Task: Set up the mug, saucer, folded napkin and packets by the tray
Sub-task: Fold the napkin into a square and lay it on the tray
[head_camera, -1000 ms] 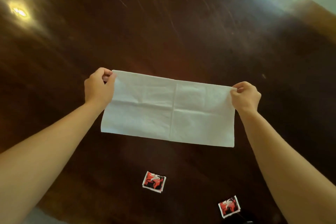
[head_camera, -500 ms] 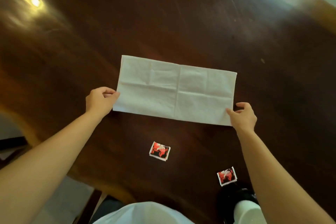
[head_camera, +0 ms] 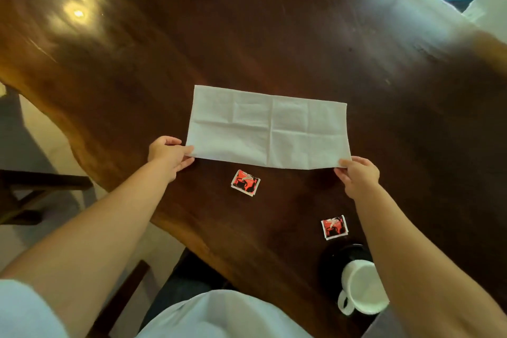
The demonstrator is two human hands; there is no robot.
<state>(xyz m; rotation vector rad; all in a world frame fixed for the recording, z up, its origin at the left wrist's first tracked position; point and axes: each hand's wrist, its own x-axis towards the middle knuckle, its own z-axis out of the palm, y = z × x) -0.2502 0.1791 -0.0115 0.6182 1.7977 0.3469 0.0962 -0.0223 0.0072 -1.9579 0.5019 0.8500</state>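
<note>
Where it hung before, napkin (head_camera: 269, 129) flat on table (head_camera: 274, 35), both grips seemingly pinching near corners.

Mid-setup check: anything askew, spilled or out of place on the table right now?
Nothing spilled or damaged. The napkin lies flat but creased and slightly skewed, both hands pinching its near corners. The two red packets lie apart at different angles. The white mug sits off-centre on the dark saucer.

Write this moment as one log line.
white paper napkin: flat on table | left hand, right hand: pinching near corners | white mug: on saucer
</note>
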